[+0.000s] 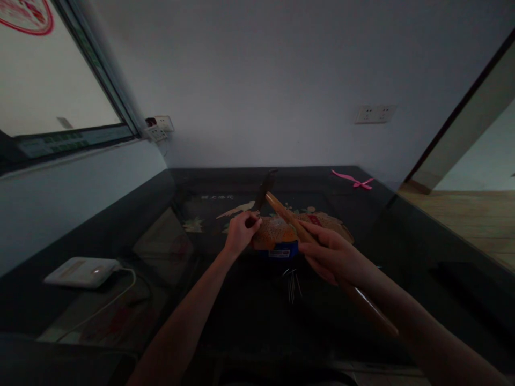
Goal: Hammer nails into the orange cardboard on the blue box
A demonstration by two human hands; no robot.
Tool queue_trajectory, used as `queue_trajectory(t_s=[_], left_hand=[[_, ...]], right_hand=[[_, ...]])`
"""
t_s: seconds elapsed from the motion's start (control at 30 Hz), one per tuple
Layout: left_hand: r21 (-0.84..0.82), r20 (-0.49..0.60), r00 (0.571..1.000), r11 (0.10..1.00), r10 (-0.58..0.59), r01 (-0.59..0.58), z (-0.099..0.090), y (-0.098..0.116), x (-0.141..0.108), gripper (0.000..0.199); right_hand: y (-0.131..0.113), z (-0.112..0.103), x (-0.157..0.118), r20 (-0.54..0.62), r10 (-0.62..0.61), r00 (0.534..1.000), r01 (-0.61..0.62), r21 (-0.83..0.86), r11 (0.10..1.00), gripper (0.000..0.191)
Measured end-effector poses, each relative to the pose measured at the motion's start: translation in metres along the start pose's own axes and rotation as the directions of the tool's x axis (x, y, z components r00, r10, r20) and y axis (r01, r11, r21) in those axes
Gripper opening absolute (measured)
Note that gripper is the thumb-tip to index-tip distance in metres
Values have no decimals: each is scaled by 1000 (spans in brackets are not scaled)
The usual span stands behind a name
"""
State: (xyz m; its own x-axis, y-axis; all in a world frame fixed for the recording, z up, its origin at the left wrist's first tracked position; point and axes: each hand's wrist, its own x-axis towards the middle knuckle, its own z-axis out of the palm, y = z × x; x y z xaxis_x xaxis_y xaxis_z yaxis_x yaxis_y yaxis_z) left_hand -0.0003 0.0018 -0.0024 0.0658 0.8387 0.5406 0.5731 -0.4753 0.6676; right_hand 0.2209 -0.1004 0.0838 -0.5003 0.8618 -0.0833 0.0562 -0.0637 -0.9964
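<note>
My right hand (325, 249) is closed around a long wooden stick (281, 210), which slants from upper left to lower right, its upper end beside a dark blade-like object (265, 188). My left hand (242, 230) has its fingers pinched at the left edge of an orange-brown speckled item (276, 230) with a blue label (284, 250); what the fingers hold is too small to tell. Right of that item lies a brown piece (333, 225), partly behind my right hand. Several thin metal pins or nails (293, 285) lie on the dark table in front of the blue label.
The dark glossy table (225, 311) stands against a wall. A white power bank (82, 272) with a cable lies at the left. A pink ribbon (356, 180) is near the back right corner, and a dark flat object (470, 292) rests at the right edge.
</note>
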Motion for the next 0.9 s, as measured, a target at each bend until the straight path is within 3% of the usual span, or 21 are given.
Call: queue_trajectory(t_s=[0.23,0.4,0.53,0.63,0.8,0.9], left_hand=[[44,13,1000,999,4,-4,-2,4,0,12],[50,2,999,998,34,-35,-3,5,-1,11],[38,-14,999,998,49,-48,-3,8,-3,8],[67,-15,997,995,73,-71,-3,10,-4,8],[147,-13,994,984,107,-104,-9,16,-2,11],[181,-93,986,976,140,-122,-21,28,0,15]], right_hand=[[9,3,3,31,26,999,-26,-2,1000,64],[12,1,-1,-55,-68,996,75,148,986,62],[27,-2,-4,-152,-129,980,173,328,929,39],[41,-7,-4,-139,-100,985,152,438,886,21],[51,-16,-8,-92,-75,993,112,523,845,19],[48,-19,-11,-100,-93,991,132,531,837,18]])
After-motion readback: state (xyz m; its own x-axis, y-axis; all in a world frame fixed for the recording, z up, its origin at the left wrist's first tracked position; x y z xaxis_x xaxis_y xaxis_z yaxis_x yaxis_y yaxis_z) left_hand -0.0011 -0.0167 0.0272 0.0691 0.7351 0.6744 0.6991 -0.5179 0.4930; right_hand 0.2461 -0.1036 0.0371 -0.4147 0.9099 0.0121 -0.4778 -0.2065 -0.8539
